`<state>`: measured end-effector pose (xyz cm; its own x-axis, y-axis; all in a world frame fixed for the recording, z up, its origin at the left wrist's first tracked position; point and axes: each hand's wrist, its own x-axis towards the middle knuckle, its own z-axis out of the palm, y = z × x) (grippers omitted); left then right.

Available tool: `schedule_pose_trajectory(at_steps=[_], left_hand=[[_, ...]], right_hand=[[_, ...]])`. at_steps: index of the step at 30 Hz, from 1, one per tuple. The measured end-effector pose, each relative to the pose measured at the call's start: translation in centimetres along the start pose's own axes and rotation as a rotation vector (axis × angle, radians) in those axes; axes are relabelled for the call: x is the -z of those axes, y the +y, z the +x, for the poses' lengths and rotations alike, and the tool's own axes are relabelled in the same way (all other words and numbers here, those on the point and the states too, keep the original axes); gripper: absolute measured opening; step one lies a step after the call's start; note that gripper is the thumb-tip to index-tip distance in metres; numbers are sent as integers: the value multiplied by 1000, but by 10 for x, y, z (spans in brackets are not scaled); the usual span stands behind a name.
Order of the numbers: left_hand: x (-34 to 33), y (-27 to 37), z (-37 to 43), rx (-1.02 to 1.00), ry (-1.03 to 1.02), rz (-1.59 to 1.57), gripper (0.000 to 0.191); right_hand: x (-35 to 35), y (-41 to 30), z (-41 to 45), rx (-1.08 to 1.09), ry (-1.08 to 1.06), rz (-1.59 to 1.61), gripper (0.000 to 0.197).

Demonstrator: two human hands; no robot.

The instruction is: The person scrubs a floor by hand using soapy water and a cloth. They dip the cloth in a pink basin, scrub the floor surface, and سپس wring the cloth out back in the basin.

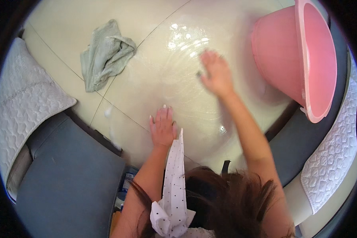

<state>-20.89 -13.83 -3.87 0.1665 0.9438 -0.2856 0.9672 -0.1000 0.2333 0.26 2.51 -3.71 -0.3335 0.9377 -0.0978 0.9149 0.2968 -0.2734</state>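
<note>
My left hand (162, 126) rests palm down on the pale tiled floor (142, 80), fingers apart, with nothing held. Farther forward and to the right, my right hand (215, 71) is over a wet, shiny patch with curved streaks. Its fingers are blurred; a small dark spot shows by the thumb, and I cannot tell whether something is under the palm. A crumpled grey-green towel (107, 59) lies on the tiles to the front left. At the right stands a pink plastic tub (278, 47), apart from both hands.
A grey-blue sofa seat (68, 175) with a white quilted cover (29, 80) borders the left. Another dark seat (294, 151) and quilted cover (327, 169) border the right. A plastic bottle (126, 184) is beside my left arm. White foam (108, 112) spots the floor. Hair and a dotted white ribbon (175, 178) hang below.
</note>
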Motion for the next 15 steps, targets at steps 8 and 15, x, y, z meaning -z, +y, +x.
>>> schedule_pose_trajectory(at_steps=[8, 15], left_hand=[[12, -6, 1, 19, -41, -42, 54], [8, 1, 4, -24, -2, -97, 56]], right_hand=[[1, 32, -44, -380, 54, -68, 60], [-21, -69, -43, 121, -97, 121, 56]])
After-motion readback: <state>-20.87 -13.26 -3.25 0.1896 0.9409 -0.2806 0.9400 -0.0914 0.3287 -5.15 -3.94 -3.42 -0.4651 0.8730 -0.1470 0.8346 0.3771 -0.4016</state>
